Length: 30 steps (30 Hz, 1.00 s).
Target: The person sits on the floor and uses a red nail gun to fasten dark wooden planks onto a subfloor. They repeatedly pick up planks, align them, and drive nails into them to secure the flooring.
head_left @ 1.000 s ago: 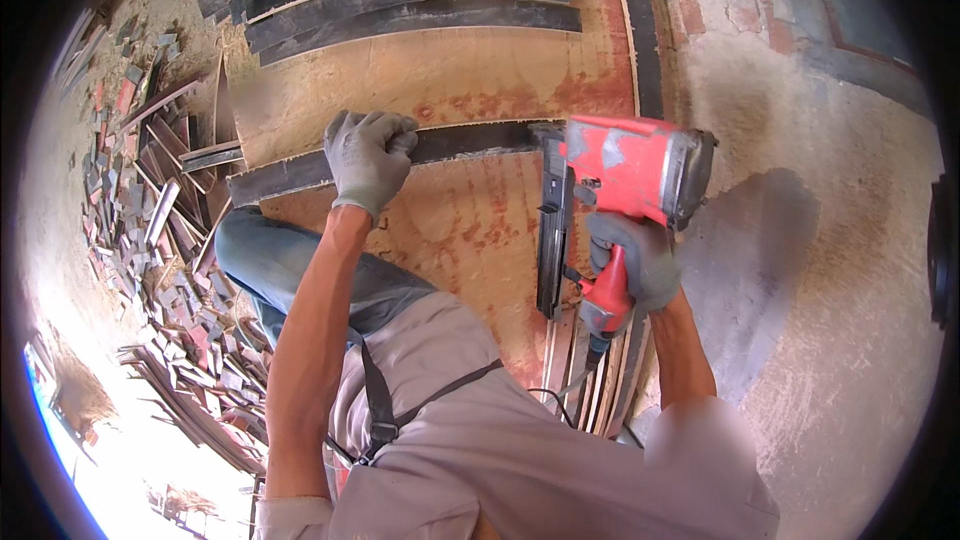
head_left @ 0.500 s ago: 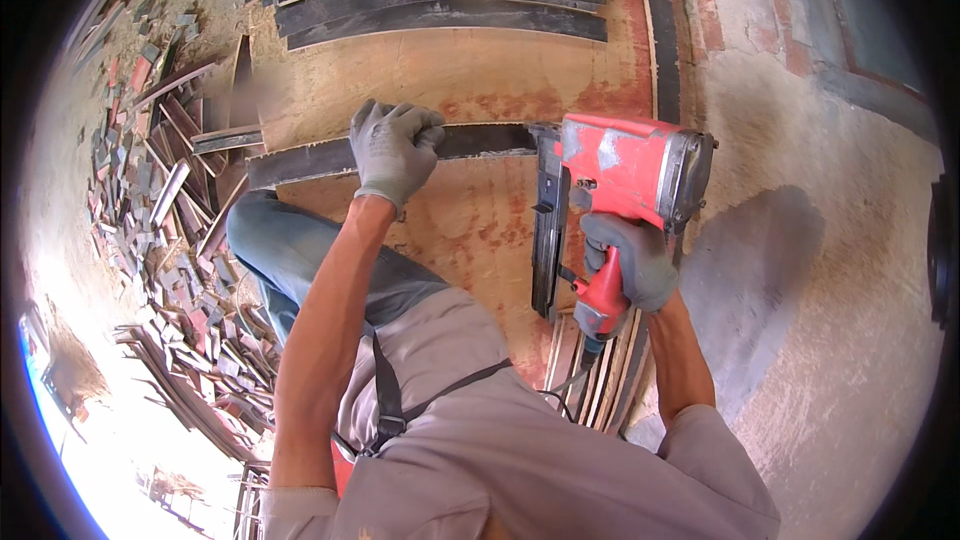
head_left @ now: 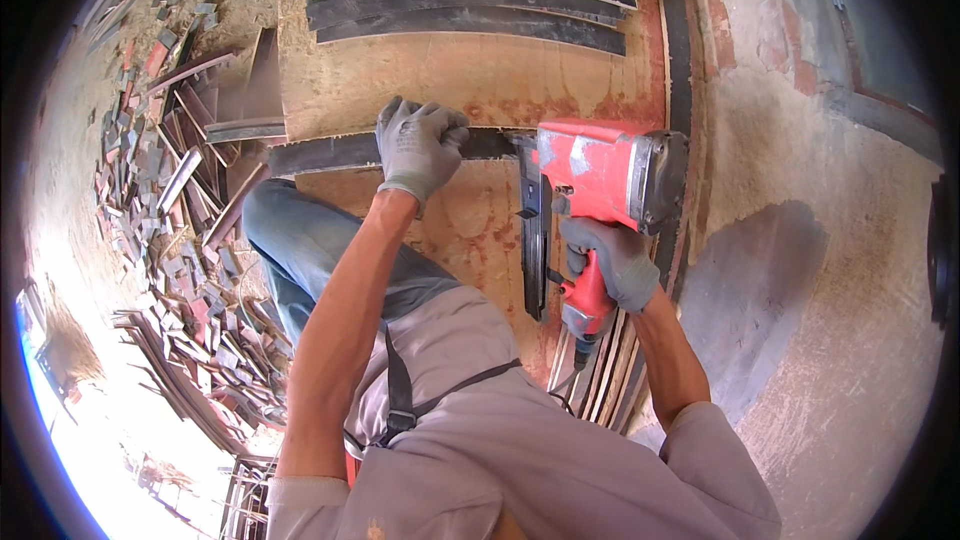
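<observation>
A dark wooden strip (head_left: 330, 153) lies across the reddish-brown plywood board (head_left: 460, 208). My gloved left hand (head_left: 420, 145) is closed over the strip near its middle, fingers curled over the far edge. In my gloved right hand (head_left: 612, 260) is the handle of a red nail gun (head_left: 590, 168), scuffed, with a black magazine pointing back toward me. Its nose is at the strip, right of my left hand; the gun's body hides the strip's right end. A hose runs from the handle's lower end toward my body.
Several dark strips (head_left: 470, 25) lie stacked at the board's far side. A long dark strip (head_left: 680, 60) runs along its right edge. Wood offcuts (head_left: 180, 240) litter the floor at left. More narrow strips (head_left: 605, 380) lie beside my right forearm. Concrete floor (head_left: 840, 360) stretches right.
The nail gun has moved left along the strip, closer to my left hand. My left hand keeps its place on the strip; the whole view has shifted slightly.
</observation>
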{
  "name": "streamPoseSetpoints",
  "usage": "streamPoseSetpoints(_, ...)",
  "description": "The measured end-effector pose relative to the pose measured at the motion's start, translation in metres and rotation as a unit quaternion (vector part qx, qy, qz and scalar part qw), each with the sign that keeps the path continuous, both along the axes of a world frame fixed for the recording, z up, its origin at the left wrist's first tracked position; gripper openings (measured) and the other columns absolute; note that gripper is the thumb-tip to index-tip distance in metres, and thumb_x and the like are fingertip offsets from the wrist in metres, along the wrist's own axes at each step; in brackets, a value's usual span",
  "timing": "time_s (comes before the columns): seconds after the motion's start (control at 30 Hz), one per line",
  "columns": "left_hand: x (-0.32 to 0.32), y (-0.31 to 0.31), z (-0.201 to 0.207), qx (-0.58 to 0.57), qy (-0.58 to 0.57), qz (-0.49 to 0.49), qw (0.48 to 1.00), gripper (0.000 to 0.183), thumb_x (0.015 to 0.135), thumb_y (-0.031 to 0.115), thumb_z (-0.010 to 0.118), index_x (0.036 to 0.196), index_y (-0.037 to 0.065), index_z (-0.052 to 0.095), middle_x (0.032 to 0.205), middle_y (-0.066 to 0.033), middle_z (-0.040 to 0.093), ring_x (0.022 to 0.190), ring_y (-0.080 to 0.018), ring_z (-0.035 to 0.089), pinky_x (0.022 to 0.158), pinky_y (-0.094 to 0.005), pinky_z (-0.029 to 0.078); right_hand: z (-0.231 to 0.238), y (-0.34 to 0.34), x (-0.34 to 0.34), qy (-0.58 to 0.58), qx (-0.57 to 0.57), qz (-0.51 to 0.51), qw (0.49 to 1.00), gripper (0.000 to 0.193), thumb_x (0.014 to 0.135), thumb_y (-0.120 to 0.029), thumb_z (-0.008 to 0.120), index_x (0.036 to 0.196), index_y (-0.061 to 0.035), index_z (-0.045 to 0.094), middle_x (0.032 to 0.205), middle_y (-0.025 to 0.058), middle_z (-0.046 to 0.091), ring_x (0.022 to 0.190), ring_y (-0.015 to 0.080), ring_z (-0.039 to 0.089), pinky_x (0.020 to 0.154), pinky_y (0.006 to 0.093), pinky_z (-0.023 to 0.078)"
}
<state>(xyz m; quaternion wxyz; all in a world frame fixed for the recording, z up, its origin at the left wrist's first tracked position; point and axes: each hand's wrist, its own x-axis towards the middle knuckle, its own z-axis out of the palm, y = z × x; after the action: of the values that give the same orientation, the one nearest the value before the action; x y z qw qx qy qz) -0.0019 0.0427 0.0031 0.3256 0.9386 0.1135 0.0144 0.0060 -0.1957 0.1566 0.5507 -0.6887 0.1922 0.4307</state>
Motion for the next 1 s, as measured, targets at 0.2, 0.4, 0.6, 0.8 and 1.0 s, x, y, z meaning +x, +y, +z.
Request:
streamPoseSetpoints(0.2, -0.021, 0.049, 0.008, 0.129, -0.078, 0.122, 0.981, 0.044, 0.078, 0.033, 0.078, 0.115, 0.014, 0.065, 0.114, -0.0071, 0.065, 0.111, -0.0263, 0.056, 0.100, -0.0431, 0.039, -0.012, -0.009, -0.004, -0.040, -0.011, 0.004, 0.999, 0.033, 0.082, -0.009, 0.064, 0.114, -0.0020, 0.062, 0.069, 0.0008, 0.052, 0.051, 0.0124, 0.050, 0.048, 0.0284, 0.043)
streamPoseSetpoints(0.4, -0.080, 0.178, -0.005, 0.045, 0.301, 0.317, 0.898, 0.061, 0.090, 0.055, 0.052, 0.105, -0.003, 0.066, 0.110, -0.0189, 0.065, 0.097, -0.0379, 0.061, 0.092, -0.0473, 0.046, -0.012, -0.010, -0.012, -0.040, 0.014, -0.031, 0.999, 0.031, 0.081, -0.010, 0.064, 0.111, -0.0027, 0.062, 0.067, 0.0005, 0.051, 0.051, 0.0128, 0.050, 0.050, 0.0283, 0.043)
streamPoseSetpoints(0.6, -0.088, 0.163, -0.051, -0.465, 0.182, 0.443, 0.744, 0.036, 0.089, 0.044, 0.060, 0.103, 0.011, 0.063, 0.080, -0.0054, 0.063, 0.066, -0.0211, 0.058, 0.063, -0.0372, 0.052, -0.016, -0.026, -0.020, -0.039, 0.011, -0.045, 0.998, 0.027, 0.081, -0.012, 0.062, 0.106, -0.0028, 0.061, 0.065, 0.0003, 0.049, 0.052, 0.0120, 0.048, 0.051, 0.0279, 0.043)
streamPoseSetpoints(0.8, -0.096, 0.127, -0.052, -0.464, 0.164, 0.314, 0.812, 0.036, 0.089, 0.035, 0.061, 0.112, 0.007, 0.063, 0.093, -0.0116, 0.064, 0.070, -0.0260, 0.064, 0.058, -0.0361, 0.056, -0.010, -0.043, -0.025, -0.060, -0.022, 0.003, 0.998, 0.017, 0.083, -0.013, 0.060, 0.097, -0.0034, 0.060, 0.064, 0.0005, 0.050, 0.053, 0.0121, 0.049, 0.052, 0.0284, 0.043)
streamPoseSetpoints(1.0, -0.088, 0.072, -0.023, -0.608, 0.205, 0.406, 0.651, 0.028, 0.093, 0.022, 0.054, 0.108, 0.003, 0.068, 0.097, -0.0125, 0.066, 0.078, -0.0262, 0.068, 0.060, -0.0370, 0.061, -0.014, -0.043, -0.032, -0.041, -0.020, 0.009, 0.999, 0.019, 0.086, -0.015, 0.061, 0.071, -0.0064, 0.053, 0.062, 0.0021, 0.051, 0.054, 0.0126, 0.051, 0.054, 0.0281, 0.043)
